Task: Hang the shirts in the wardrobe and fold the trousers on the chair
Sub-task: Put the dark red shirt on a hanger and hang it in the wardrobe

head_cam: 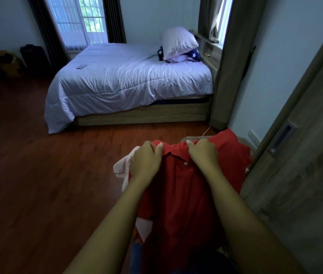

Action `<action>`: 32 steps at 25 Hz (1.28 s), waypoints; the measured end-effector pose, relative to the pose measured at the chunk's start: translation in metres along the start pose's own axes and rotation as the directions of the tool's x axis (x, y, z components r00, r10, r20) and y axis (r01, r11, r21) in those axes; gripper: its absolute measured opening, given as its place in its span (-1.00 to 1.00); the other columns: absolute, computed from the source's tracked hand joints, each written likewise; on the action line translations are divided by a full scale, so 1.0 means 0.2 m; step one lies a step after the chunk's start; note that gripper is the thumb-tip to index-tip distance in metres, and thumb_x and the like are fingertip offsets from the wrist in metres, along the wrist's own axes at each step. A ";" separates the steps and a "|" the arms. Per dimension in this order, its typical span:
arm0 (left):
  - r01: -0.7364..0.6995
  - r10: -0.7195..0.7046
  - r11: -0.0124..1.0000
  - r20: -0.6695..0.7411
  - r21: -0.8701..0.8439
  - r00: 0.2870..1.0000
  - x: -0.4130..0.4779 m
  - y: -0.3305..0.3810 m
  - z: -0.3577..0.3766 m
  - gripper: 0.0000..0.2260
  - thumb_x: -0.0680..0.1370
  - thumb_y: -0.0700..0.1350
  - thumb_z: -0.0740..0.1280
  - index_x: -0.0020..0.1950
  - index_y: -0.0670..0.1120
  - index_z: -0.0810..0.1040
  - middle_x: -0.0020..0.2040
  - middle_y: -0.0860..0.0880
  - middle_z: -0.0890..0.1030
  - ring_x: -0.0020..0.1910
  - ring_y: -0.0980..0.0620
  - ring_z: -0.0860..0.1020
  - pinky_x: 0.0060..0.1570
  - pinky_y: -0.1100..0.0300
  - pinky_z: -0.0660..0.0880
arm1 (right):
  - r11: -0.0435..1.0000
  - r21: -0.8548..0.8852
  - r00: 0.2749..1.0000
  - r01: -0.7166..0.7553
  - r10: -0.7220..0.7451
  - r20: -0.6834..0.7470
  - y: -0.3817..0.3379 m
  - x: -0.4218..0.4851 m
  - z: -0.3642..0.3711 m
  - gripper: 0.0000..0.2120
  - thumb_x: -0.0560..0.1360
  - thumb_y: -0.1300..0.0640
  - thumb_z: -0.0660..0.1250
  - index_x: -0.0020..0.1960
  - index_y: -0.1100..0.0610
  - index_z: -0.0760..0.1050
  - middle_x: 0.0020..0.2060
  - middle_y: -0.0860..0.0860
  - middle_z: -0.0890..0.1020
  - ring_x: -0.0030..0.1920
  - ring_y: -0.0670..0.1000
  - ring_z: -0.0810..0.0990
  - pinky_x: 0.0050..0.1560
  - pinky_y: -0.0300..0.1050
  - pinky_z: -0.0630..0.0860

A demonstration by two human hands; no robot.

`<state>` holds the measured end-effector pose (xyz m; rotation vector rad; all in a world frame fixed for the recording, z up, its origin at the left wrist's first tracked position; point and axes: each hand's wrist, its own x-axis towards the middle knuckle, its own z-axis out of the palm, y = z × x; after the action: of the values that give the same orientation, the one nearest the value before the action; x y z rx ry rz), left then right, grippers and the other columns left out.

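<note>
Head view: the left hand point(146, 161) and right hand point(203, 153) each grip the red polo shirt point(180, 186) at a shoulder, either side of its collar. The shirt's right edge lies just beside the wardrobe door point(304, 165) and wooden floor point(38, 175) stretches left toward the bed point(129, 84). A pale pink garment point(121, 167) peeks from under the left hand. Whatever carries the pile is hidden, and the shirt's hem is cut off below.

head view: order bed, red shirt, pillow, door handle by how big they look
1-2. bed and red shirt: they look about alike, and the shirt is far nearer the camera, so no ranking between them
3. pillow
4. door handle
</note>
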<state>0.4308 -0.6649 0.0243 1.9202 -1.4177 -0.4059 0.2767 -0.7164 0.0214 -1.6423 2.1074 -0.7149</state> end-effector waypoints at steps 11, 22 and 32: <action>0.069 -0.102 0.927 0.069 0.367 0.992 0.14 0.16 0.13 -0.46 0.49 0.16 0.30 0.24 -0.24 0.34 0.22 -0.21 0.49 0.16 -0.21 0.52 0.01 0.00 0.45 | 0.171 0.984 0.974 -0.043 0.227 0.003 0.14 -0.16 -0.15 -0.74 0.52 0.26 0.20 -0.33 0.07 0.40 -0.44 -0.05 0.40 -0.43 -0.13 0.37 -0.39 -0.24 0.35; -0.129 0.044 0.900 0.209 0.416 0.977 0.03 0.14 0.04 -0.62 0.49 -0.16 0.33 0.21 -0.22 0.25 0.07 -0.21 0.57 0.07 -0.22 0.56 -0.14 0.07 0.38 | 0.993 -0.103 0.990 0.059 -0.071 -0.119 0.14 -0.22 -0.22 -0.49 0.49 -0.09 0.30 0.36 0.03 0.25 0.31 0.12 0.21 0.26 0.21 0.33 0.23 0.20 0.35; -0.219 0.143 0.832 0.184 0.509 0.972 0.09 0.10 0.12 -0.69 0.49 -0.14 0.38 0.19 -0.18 0.43 0.23 -0.19 0.40 0.21 -0.14 0.36 0.07 0.08 0.41 | 0.901 -0.361 0.967 0.242 -0.192 0.170 0.06 0.14 -0.11 -0.59 0.55 -0.10 0.23 0.24 0.16 0.50 0.21 0.14 0.53 0.27 0.17 0.42 0.23 0.15 0.33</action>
<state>0.4080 -0.6927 0.0246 2.1805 -1.9421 -0.0525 0.2467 -0.7367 0.0326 -2.0921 2.0816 -0.2535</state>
